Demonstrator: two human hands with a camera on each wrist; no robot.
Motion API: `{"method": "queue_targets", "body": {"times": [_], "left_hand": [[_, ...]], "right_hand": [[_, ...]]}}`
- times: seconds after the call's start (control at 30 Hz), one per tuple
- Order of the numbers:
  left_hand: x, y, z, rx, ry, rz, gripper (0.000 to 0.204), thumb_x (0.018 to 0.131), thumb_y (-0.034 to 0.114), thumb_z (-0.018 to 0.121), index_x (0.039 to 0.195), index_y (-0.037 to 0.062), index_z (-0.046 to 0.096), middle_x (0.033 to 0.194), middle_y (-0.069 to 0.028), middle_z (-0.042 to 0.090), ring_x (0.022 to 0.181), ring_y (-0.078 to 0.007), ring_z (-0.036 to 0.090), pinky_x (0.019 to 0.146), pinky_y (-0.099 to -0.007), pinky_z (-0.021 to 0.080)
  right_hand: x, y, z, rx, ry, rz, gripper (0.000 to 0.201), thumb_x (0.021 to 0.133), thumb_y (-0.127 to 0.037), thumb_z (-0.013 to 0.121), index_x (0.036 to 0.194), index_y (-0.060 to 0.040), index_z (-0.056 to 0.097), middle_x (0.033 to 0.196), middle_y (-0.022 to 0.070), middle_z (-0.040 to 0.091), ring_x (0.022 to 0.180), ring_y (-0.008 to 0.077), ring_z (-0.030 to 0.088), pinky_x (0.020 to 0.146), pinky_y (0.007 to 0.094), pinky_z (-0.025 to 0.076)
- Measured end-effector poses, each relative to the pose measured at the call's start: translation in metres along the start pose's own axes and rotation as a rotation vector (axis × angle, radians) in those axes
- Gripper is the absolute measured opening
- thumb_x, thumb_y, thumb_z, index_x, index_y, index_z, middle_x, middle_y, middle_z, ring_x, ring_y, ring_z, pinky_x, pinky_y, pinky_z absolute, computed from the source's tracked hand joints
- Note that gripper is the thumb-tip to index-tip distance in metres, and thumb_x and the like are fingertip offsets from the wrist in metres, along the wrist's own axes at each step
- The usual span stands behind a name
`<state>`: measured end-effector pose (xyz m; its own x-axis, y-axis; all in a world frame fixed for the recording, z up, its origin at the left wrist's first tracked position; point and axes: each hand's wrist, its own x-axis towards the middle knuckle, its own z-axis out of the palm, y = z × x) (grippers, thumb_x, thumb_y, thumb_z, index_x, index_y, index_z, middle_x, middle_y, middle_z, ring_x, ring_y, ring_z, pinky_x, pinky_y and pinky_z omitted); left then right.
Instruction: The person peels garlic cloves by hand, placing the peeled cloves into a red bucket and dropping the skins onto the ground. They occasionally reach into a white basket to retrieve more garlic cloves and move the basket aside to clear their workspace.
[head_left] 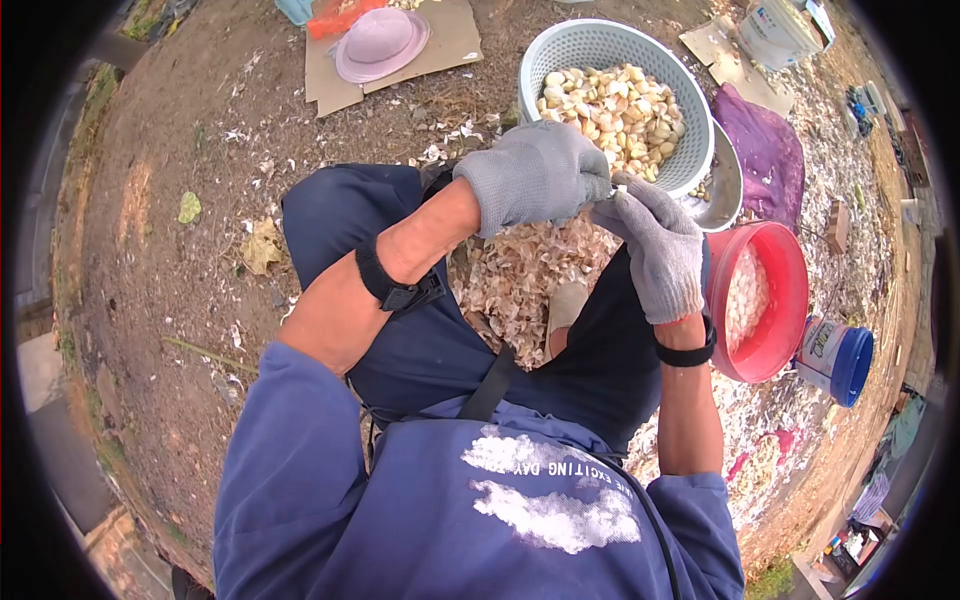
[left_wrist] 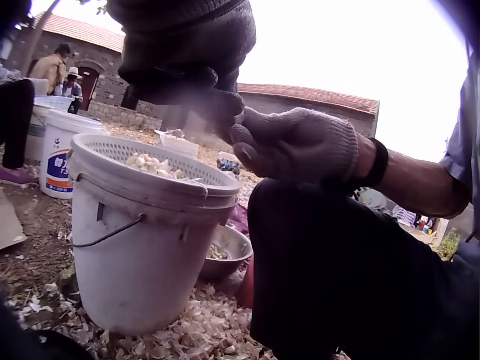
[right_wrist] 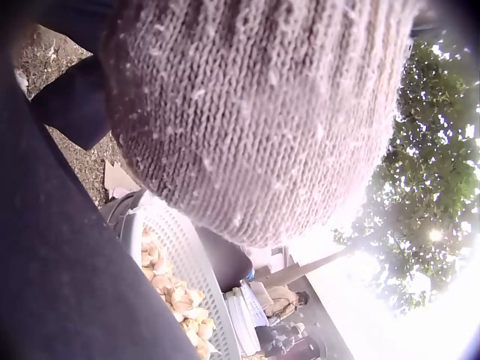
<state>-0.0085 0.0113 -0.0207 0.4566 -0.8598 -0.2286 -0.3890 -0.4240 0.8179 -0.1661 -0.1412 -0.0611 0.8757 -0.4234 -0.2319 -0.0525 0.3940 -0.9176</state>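
Just on the near side of the holey basket (head_left: 562,62), two gloved hands meet. The right hand (head_left: 655,240) pinches a small white piece (head_left: 621,189) with its fingertips. The left hand (head_left: 540,175) has its fingers curled, with their tips close by that piece, but one cannot tell what it holds. Lots of pale cloves (head_left: 630,115) lie inside the basket, which sits on top of a white bucket (left_wrist: 131,262). Dry peels (head_left: 535,290) lie nearer the person than the basket, between the legs. Right of the basket are a metal bowl (head_left: 727,195), just beside it, and a purple cloth (head_left: 760,150). A red bucket (head_left: 788,270) stands right of the basket and nearer the person. Left of the basket, a pink hat (head_left: 382,45) lies on cardboard (head_left: 455,35).
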Motion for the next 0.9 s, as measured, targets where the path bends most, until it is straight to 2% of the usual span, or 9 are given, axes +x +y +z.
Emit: {"method": "queue_targets", "body": {"times": [0.07,0.1,0.17,0.27,0.47,0.53,0.57,0.63,0.9], "left_hand": [[0.001,-0.001,0.003,0.118,0.026,0.057,0.026,0.099,0.026,0.068,0.106,0.0049,0.081,0.079,-0.0092,0.077,0.074,-0.0198,0.076,0.073,-0.0363,0.06],[0.002,-0.002,0.006,0.119,0.023,0.058,0.026,0.099,0.026,0.068,0.106,0.0049,0.081,0.079,-0.0092,0.077,0.074,-0.0198,0.076,0.073,-0.0363,0.06],[0.004,-0.007,0.013,0.366,0.092,0.173,0.029,0.099,0.033,0.067,0.108,0.0092,0.081,0.085,-0.0116,0.078,0.085,-0.0279,0.077,0.084,-0.0425,0.06],[0.003,-0.002,0.016,0.409,0.096,0.106,0.03,0.099,0.036,0.066,0.11,0.0123,0.081,0.092,-0.0127,0.079,0.092,-0.0331,0.076,0.089,-0.0462,0.058],[0.001,-0.001,0.012,0.401,0.146,0.069,0.029,0.099,0.034,0.065,0.112,0.0125,0.08,0.098,-0.0131,0.079,0.097,-0.0328,0.076,0.09,-0.0453,0.058],[0.0,0.0,0.007,0.376,0.138,0.045,0.029,0.099,0.033,0.065,0.112,0.0123,0.08,0.099,-0.0132,0.079,0.098,-0.0328,0.076,0.09,-0.0451,0.058],[0.0,0.0,0.006,0.353,0.128,0.023,0.028,0.099,0.032,0.065,0.113,0.0122,0.08,0.1,-0.0133,0.079,0.099,-0.0328,0.075,0.091,-0.0448,0.058],[0.001,-0.002,0.004,0.342,0.151,0.04,0.028,0.098,0.032,0.066,0.113,0.0122,0.08,0.101,-0.0135,0.079,0.099,-0.0327,0.076,0.091,-0.0444,0.058],[0.002,-0.01,0.003,0.3,0.207,0.087,0.026,0.097,0.03,0.069,0.113,0.0129,0.081,0.1,-0.0136,0.08,0.093,-0.0325,0.076,0.087,-0.0425,0.059]], "right_hand": [[-0.001,0.001,0.0,-0.028,0.0,0.003,0.03,0.102,-0.005,0.068,0.128,0.0112,0.067,0.117,0.0183,0.075,0.101,0.0254,0.077,0.094,0.039,0.065],[0.001,0.003,-0.002,0.013,0.002,0.031,0.031,0.102,-0.004,0.068,0.128,0.0113,0.067,0.117,0.0187,0.075,0.1,0.0262,0.077,0.096,0.0398,0.064],[0.002,0.005,-0.005,0.053,0.003,0.058,0.031,0.101,-0.003,0.069,0.128,0.0114,0.067,0.117,0.019,0.075,0.1,0.0269,0.077,0.097,0.0407,0.064],[0.003,0.009,-0.007,0.119,-0.013,0.064,0.03,0.1,-0.001,0.068,0.127,0.0114,0.066,0.114,0.018,0.075,0.103,0.0278,0.076,0.1,0.0432,0.063],[0.006,0.011,-0.01,0.297,-0.059,0.05,0.028,0.1,-0.001,0.066,0.126,0.0109,0.064,0.117,0.0181,0.071,0.11,0.0303,0.073,0.102,0.0475,0.062],[0.007,0.017,-0.014,0.265,-0.127,-0.123,0.03,0.1,-0.003,0.065,0.128,0.0092,0.063,0.122,0.0179,0.07,0.114,0.0324,0.072,0.105,0.0516,0.06],[0.008,0.016,-0.016,0.263,-0.125,-0.126,0.03,0.1,-0.003,0.065,0.128,0.0092,0.063,0.122,0.0179,0.07,0.114,0.0324,0.072,0.105,0.0516,0.06],[0.01,0.014,-0.022,0.367,-0.082,0.029,0.034,0.1,-0.007,0.065,0.131,0.0065,0.062,0.124,0.0159,0.07,0.116,0.0332,0.071,0.108,0.0548,0.057],[0.007,0.012,-0.023,0.383,-0.082,0.034,0.036,0.102,-0.012,0.065,0.134,0.0039,0.061,0.123,0.0159,0.07,0.112,0.0332,0.071,0.108,0.0551,0.056]]}}
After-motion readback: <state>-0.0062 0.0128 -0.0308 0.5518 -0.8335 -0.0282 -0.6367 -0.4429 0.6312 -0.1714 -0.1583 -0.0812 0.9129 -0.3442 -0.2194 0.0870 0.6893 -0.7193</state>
